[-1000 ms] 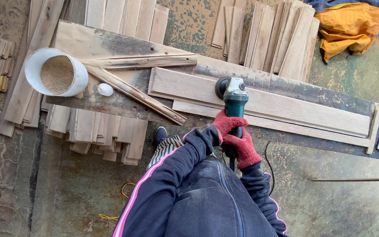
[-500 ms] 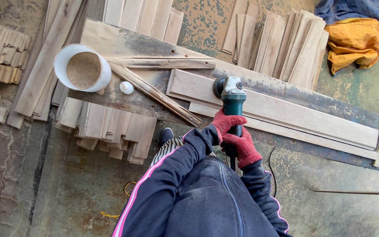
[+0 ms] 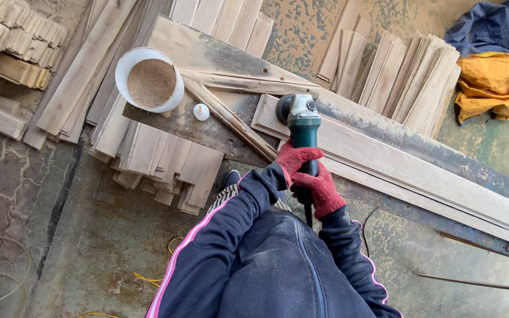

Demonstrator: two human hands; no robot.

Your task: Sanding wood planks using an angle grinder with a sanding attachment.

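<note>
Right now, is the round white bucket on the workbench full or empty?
Nearly full: the round white bucket stands upright, and tan sawdust fills it close to its rim. Its depth cannot be told.

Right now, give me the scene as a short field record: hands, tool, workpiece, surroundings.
left hand: red glove, gripping the grinder body, forward of the other hand
right hand: red glove, gripping the rear of the handle
tool: green angle grinder, head resting on the plank's left end
workpiece: long pale plank lying flat on the workbench
on bench: white bucket of sawdust, small white cap
around: stacked wood slats, orange cloth
</note>
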